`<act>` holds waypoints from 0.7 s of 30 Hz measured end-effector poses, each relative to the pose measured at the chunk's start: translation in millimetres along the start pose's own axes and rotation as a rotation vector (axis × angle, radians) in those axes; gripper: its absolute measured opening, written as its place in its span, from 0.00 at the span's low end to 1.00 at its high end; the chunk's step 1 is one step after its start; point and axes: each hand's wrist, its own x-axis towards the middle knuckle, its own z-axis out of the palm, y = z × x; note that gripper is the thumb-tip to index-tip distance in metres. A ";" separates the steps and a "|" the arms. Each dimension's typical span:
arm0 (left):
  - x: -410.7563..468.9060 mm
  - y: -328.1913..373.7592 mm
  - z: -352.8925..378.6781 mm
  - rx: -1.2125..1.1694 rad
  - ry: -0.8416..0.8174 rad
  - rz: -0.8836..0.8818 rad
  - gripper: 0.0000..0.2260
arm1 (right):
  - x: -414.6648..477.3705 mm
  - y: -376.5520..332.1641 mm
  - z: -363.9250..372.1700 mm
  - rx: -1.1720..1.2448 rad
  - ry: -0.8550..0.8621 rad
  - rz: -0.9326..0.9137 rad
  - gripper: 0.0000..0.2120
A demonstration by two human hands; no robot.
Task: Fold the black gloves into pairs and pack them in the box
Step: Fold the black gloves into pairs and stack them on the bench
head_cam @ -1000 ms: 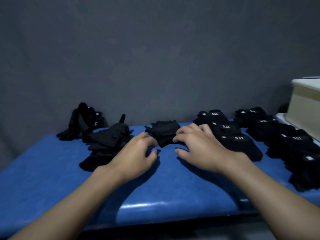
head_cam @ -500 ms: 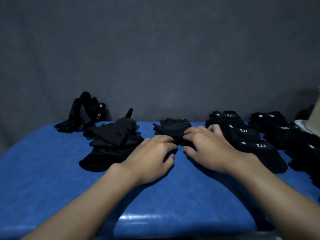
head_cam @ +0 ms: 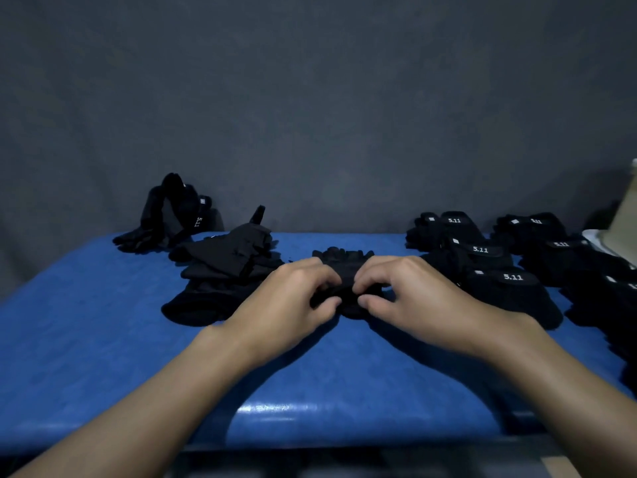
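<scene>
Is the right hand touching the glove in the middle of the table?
Touching. The head view shows the right hand pinching the middle glove between its thumb and curled fingers.

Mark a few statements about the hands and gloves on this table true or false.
1. The left hand and the right hand both pinch the middle glove bundle. True.
2. The table is red. False: it is blue.
3. Folded gloves with 5.11 labels lie to the right of the hands. True.
4. The loose pile lies to the right of the hands. False: it lies to their left.
</scene>
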 end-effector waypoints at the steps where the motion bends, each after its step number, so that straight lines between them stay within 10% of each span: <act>1: -2.1 2.4 -1.7 0.001 0.004 0.007 0.06 | -4.1 -2.8 -2.1 0.031 -0.008 0.001 0.02; 10: -11.8 9.9 -12.5 -0.079 -0.012 0.069 0.07 | -23.7 -6.8 -4.6 0.152 0.067 0.060 0.01; 21: -3.0 -5.9 -9.3 0.367 -0.240 0.038 0.31 | -10.4 1.5 2.9 -0.010 -0.243 0.187 0.31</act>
